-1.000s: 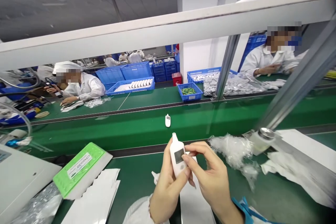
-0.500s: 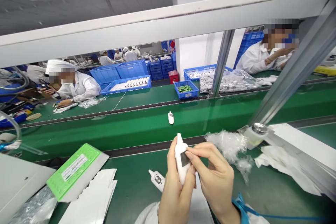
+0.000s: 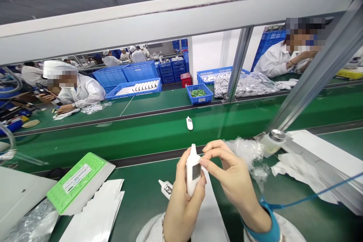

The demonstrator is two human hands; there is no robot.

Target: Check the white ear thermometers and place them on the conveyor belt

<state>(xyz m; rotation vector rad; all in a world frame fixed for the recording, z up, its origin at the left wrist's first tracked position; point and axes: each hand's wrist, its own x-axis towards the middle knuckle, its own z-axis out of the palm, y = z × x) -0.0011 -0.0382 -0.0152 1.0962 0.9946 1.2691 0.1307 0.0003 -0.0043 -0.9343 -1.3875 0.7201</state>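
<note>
Clamping a white thermometer (image 3: 193, 170) in the curled fingers of the left hand (image 3: 183, 202), a worker holds the right hand (image 3: 232, 181) open beside it; another thermometer (image 3: 189, 123) lies on the belt (image 3: 119, 134).

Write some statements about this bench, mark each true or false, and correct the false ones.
1. The left hand holds a white handheld device upright, its dark display showing. True.
2. The right hand has a bare wrist. False: a blue strap circles the wrist, with a blue cord leading away.
3. The green-topped box sits to the right of the hands. False: it sits to their left.
4. Crumpled clear plastic wrap lies to the right of the hands. True.
5. A second white device lies on the green surface beyond the hands. True.
</note>
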